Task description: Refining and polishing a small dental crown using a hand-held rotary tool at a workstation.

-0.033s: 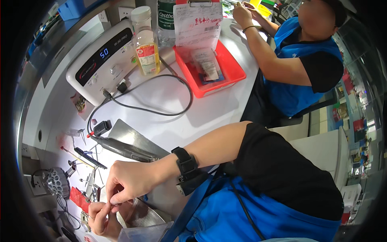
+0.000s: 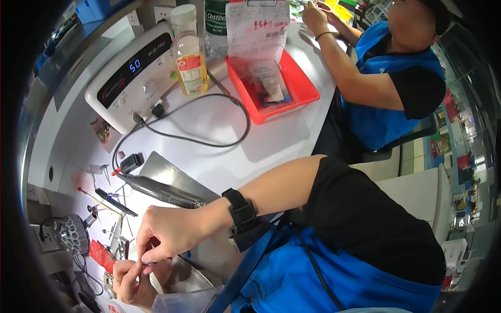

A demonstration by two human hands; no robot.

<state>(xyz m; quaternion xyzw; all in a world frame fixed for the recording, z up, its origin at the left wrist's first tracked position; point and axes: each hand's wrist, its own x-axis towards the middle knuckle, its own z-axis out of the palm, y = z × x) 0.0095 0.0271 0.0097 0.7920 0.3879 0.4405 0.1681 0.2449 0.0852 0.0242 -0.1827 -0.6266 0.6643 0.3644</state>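
My right hand (image 2: pixel 169 236) comes in from the right, a black strap (image 2: pixel 240 211) around its wrist. Its thumb and fingers are pinched together at the fingertips of my left hand (image 2: pixel 133 286), which wears a ring and is also closed in a pinch. Whatever lies between the fingertips is too small or hidden to name. Beneath the hands are a mesh-textured sheet (image 2: pixel 185 276) and a clear plastic piece (image 2: pixel 185 301). Beyond my right hand, a dark rotary handpiece (image 2: pixel 162 192) rests against a metal plate (image 2: pixel 172 175).
A white control unit (image 2: pixel 133 78) feeds a looping black cable (image 2: pixel 219 146). Nearby stand a bottle of yellow liquid (image 2: pixel 190 73) and a red bin (image 2: pixel 261 112) with packets. Thin tool bits, a black pen (image 2: pixel 116 202) and a round bit holder (image 2: pixel 72 235) are at left. Another person (image 2: pixel 386 88) sits at upper right.
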